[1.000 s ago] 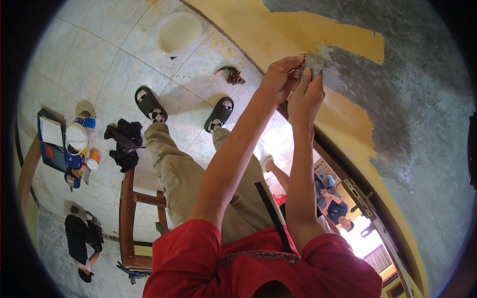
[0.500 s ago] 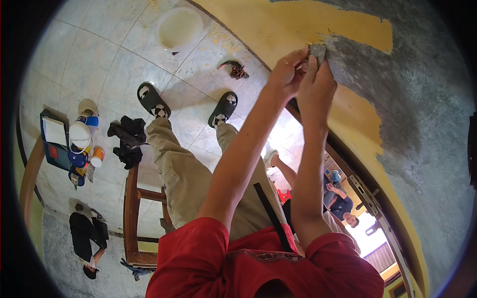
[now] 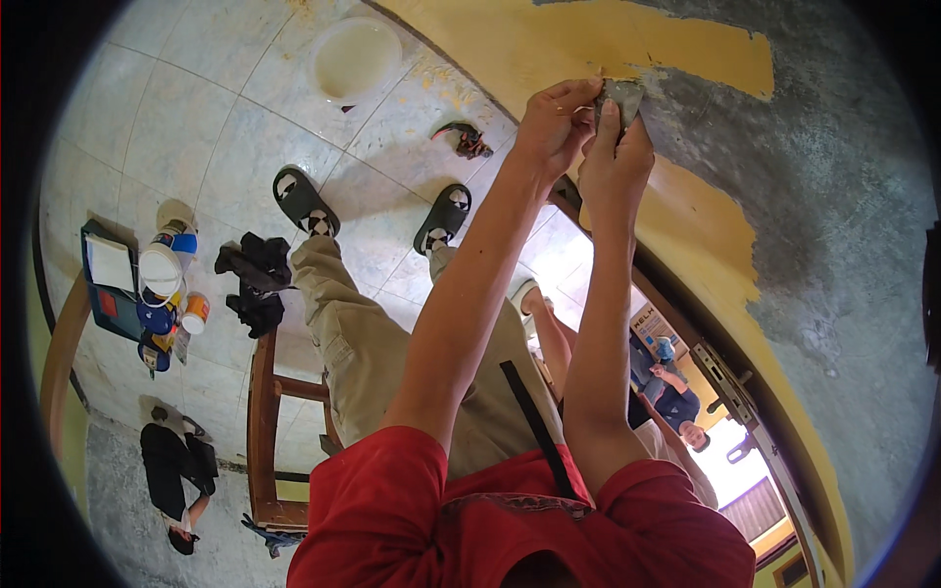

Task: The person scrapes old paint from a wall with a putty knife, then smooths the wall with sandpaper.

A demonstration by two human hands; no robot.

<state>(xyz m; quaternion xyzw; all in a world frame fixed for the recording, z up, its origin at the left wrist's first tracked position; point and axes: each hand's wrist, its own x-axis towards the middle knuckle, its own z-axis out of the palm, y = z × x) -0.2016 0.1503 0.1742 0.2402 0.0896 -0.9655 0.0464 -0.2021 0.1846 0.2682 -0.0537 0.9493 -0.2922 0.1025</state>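
Note:
My right hand (image 3: pixel 619 162) is closed round a flat grey scraper (image 3: pixel 624 95), thumb along its face. The blade lies against the wall by the ragged edge of the yellow paint (image 3: pixel 701 49), where bare grey plaster (image 3: pixel 823 186) begins. Beside it, my left hand (image 3: pixel 555 122) is closed with its fingers bent, the fingertips by the blade's left side and the paint edge. Whatever may be pinched there is too small to make out.
On the tiled floor are a pale round basin (image 3: pixel 355 61), a dark crumpled item (image 3: pixel 465 139) and yellow paint flakes (image 3: pixel 441 83). Tubs (image 3: pixel 160 269) and dark cloth (image 3: pixel 257 279) lie left, near a wooden frame (image 3: pixel 263 431). One person (image 3: pixel 176 470) sits left; others show through the doorway (image 3: pixel 720 392).
Both my hands have shifted slightly left along the wall, and the scraper has moved with the right one. My left hand has drawn a little apart from my right.

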